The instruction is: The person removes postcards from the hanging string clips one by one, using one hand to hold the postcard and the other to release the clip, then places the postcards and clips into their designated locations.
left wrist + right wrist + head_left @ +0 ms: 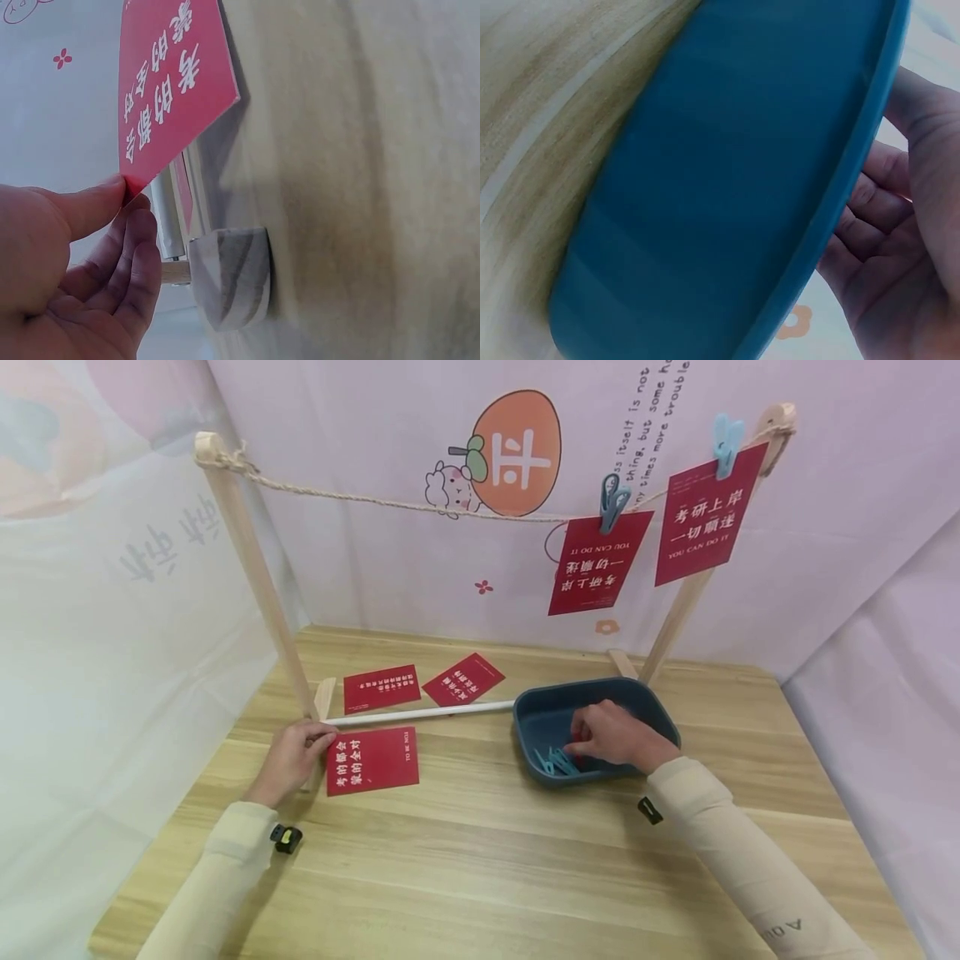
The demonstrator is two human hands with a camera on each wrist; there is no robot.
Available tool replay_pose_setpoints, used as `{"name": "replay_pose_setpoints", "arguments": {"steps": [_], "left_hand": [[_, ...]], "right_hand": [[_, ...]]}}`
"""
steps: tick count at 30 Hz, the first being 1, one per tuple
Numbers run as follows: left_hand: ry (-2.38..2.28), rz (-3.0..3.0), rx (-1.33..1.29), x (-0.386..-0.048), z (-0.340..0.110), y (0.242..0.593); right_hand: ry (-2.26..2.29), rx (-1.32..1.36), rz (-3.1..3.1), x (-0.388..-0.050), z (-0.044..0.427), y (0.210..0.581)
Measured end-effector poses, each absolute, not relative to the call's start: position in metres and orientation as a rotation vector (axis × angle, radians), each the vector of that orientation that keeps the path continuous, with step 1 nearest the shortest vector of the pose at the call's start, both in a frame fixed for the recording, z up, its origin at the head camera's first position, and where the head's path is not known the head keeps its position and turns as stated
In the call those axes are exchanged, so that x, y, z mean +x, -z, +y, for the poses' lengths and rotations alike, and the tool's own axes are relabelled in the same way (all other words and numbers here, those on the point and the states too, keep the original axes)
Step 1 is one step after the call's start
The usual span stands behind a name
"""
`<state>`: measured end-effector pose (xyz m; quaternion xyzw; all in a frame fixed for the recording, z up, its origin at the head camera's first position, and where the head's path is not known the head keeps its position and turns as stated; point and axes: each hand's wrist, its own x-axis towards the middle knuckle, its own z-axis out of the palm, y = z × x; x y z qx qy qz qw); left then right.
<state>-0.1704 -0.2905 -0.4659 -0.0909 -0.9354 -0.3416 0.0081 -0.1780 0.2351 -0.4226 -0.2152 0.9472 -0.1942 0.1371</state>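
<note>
Pinches the red card [382, 768] by a corner with the left hand [292, 762], thumb on the white-lettered face. Has it just in front of the white rod [442, 712], beside the foot of the left post [255, 568]; looks tilted in the left wrist view, with shadow on the table [465, 860] alongside.

Reaches the right hand [617, 735] over the rim of the bin [542, 727] and down inside, close to a few pale-blue clips [553, 762]. Cannot tell whether clamped on anything or apart, with fingertips mostly hidden in the head view and behind the bin in the right wrist view. By those fingertips, a small patch of red [577, 739], too little to make out.

Beyond the rod, on the table, the left loose card [382, 687], and the right loose card [463, 680] turned askew just beside it, nearer the bin. Above, a line [360, 496] from the top of the left post to the top of the right post [682, 606], tied round both and sagging a little. Toward its right end, the left hung card [600, 564], upside down in its lettering, under a grey-blue clip [613, 503]; then the right hung card [708, 518], right way up, under a light-blue clip [726, 446] and partly in front of the right post. Behind everything, a pale printed cloth [390, 435].
</note>
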Motion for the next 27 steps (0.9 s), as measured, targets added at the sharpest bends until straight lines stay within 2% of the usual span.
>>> {"name": "replay_pose_setpoints", "arguments": {"steps": [27], "left_hand": [[1.016, -2.837, -0.348, -0.1648, -0.2897, 0.4608]], "right_hand": [[0.570, -0.613, 2.754, -0.1790, 0.2350, 0.4150]]}}
